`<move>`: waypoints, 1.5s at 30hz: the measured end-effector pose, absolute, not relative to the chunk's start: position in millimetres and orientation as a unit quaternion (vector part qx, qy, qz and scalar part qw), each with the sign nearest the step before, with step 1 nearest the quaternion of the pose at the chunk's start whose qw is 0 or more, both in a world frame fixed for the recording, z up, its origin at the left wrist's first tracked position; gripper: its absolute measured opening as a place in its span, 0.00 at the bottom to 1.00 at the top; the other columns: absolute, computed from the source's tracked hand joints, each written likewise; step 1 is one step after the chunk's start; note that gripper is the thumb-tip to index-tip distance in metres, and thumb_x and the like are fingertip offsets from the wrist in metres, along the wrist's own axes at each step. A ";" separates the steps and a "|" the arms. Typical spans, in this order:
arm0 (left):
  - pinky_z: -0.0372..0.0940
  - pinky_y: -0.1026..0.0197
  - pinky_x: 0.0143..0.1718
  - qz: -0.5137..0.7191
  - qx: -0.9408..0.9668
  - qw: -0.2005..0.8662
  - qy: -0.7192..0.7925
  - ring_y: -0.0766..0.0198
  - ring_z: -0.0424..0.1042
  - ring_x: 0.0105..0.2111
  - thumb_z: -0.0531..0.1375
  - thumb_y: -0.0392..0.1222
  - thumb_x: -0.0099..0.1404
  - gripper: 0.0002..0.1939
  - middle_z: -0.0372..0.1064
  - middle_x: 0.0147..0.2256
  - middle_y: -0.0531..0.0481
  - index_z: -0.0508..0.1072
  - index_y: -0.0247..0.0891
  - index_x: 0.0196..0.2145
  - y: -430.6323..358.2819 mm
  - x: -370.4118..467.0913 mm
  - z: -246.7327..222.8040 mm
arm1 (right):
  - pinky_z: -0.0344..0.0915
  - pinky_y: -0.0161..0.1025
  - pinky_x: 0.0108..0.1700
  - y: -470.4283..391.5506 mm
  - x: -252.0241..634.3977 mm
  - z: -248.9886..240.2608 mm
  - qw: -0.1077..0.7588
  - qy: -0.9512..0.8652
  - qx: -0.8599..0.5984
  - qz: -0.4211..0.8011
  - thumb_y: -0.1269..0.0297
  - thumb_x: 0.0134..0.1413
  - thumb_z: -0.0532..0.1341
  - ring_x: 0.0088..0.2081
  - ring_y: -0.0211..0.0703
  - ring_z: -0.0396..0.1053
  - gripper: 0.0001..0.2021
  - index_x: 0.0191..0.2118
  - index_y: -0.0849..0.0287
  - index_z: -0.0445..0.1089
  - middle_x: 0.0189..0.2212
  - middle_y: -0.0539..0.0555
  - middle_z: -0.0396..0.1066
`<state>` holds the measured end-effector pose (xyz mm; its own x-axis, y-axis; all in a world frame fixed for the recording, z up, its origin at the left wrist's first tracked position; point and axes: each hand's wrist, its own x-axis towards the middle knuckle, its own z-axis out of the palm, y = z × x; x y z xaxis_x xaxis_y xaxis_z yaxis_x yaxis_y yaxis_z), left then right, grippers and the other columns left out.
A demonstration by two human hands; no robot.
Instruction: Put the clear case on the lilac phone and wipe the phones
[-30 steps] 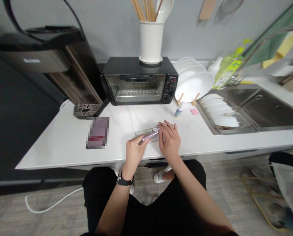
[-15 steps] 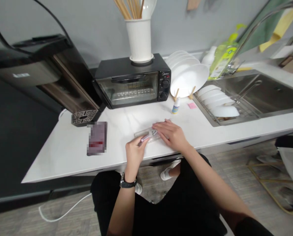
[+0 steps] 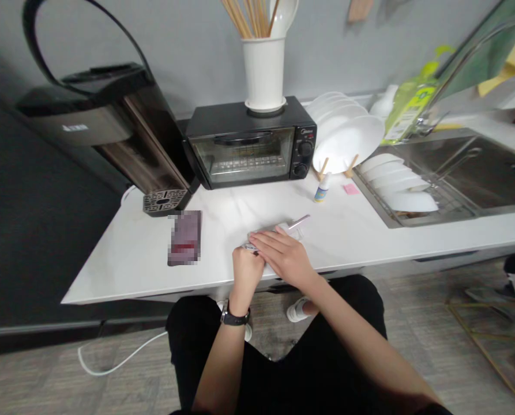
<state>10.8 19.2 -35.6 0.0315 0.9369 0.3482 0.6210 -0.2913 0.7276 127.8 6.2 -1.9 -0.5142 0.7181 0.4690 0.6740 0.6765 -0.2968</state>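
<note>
On the white counter, close to its front edge, lies a clear plastic tray (image 3: pixel 298 233). A slim pinkish strip (image 3: pixel 299 222) sticks out past its right side. My left hand (image 3: pixel 247 266) is closed at the tray's left end, around the end of the slim pinkish strip; its fingertips are mostly hidden. Over the tray my right hand (image 3: pixel 283 253) lies flat with fingers stretched to the left, the tips reaching my left hand's knuckles. It covers the middle of the tray and strip. Behind them stands a small white bottle (image 3: pixel 321 190) with a blue and yellow label.
A partly blurred dark purple item (image 3: pixel 185 236) lies left on the counter. Behind are a drink dispenser (image 3: pixel 110 127), a toaster oven (image 3: pixel 248 153) bearing a utensil holder (image 3: pixel 264 72), and racked plates (image 3: pixel 348 144). A pink note (image 3: pixel 350 189) lies near the sink (image 3: pixel 465 213).
My right hand has slid left along the tray, towards my left hand, uncovering the strip's right end. My left hand has turned so its fingers are less visible. The view has shifted left.
</note>
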 end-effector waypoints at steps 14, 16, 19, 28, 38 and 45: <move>0.58 0.66 0.29 0.384 0.714 0.219 0.543 0.67 0.64 0.28 0.49 0.40 0.52 0.11 0.67 0.30 0.52 0.66 0.40 0.34 16.4 17.8 -19.9 | 0.40 0.49 0.52 10.7 150.2 -6.2 0.375 -0.698 -0.610 -0.016 0.74 0.48 0.43 0.52 0.40 0.39 0.18 0.47 0.58 0.52 0.49 0.51 0.50; 0.58 0.66 0.27 0.377 0.713 0.207 0.554 0.68 0.64 0.25 0.49 0.39 0.52 0.09 0.67 0.27 0.53 0.67 0.41 0.29 17.6 15.5 -24.7 | 0.38 0.50 0.52 1.7 128.3 -7.5 0.372 -0.710 -0.598 0.000 0.73 0.48 0.44 0.52 0.40 0.40 0.18 0.47 0.56 0.51 0.48 0.49 0.51; 0.57 0.65 0.22 0.362 0.714 0.193 0.567 0.68 0.62 0.19 0.48 0.36 0.51 0.10 0.65 0.18 0.52 0.67 0.38 0.18 19.7 10.5 -32.3 | 0.40 0.46 0.53 -4.6 108.7 -8.0 0.353 -0.771 -0.530 0.027 0.71 0.48 0.44 0.50 0.38 0.44 0.17 0.47 0.54 0.52 0.46 0.48 0.54; 0.57 0.67 0.24 0.364 0.718 0.205 0.556 0.68 0.63 0.23 0.49 0.38 0.51 0.08 0.66 0.22 0.53 0.67 0.37 0.24 19.3 12.6 -28.4 | 0.46 0.39 0.52 27.7 181.5 2.8 0.260 -0.906 -0.335 0.001 0.71 0.49 0.45 0.49 0.32 0.47 0.16 0.47 0.55 0.51 0.46 0.47 0.54; 0.57 0.68 0.27 0.379 0.712 0.214 0.551 0.69 0.63 0.25 0.49 0.40 0.51 0.11 0.68 0.27 0.54 0.67 0.40 0.31 17.4 15.4 -18.9 | 0.47 0.46 0.51 17.7 154.0 -10.8 0.380 -0.745 -0.546 -0.036 0.73 0.47 0.44 0.51 0.42 0.44 0.16 0.45 0.63 0.54 0.47 0.55 0.52; 0.52 0.69 0.17 0.370 0.704 0.197 0.574 0.72 0.57 0.14 0.48 0.34 0.49 0.13 0.62 0.13 0.51 0.66 0.31 0.13 20.9 6.6 -29.9 | 0.42 0.47 0.52 0.7 110.1 -1.6 0.325 -0.819 -0.474 0.012 0.71 0.48 0.45 0.48 0.39 0.50 0.17 0.45 0.52 0.53 0.45 0.48 0.56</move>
<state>6.6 20.9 -29.9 0.0677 0.9531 0.2950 0.6608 -0.2644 0.7025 110.1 0.7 -1.6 -0.3403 0.7833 0.5202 0.7675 0.5510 -0.3276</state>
